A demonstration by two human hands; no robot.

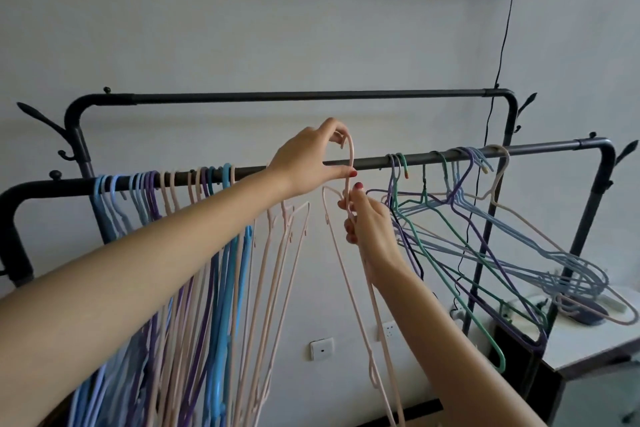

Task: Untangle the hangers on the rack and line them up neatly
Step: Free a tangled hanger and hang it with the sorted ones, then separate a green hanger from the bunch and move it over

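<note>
Both hands' grip on thin pink hanger (349,163), hook above rack rail (433,158)

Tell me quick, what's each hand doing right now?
Left hand: fingers pinch the hook of the pink hanger.
Right hand: fingers grip the same hanger's neck.

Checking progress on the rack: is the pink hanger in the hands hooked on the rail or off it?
Off. The pink hanger has its hook raised in front of the front rail, pinched by the left hand; the right hand grips its neck.
</note>
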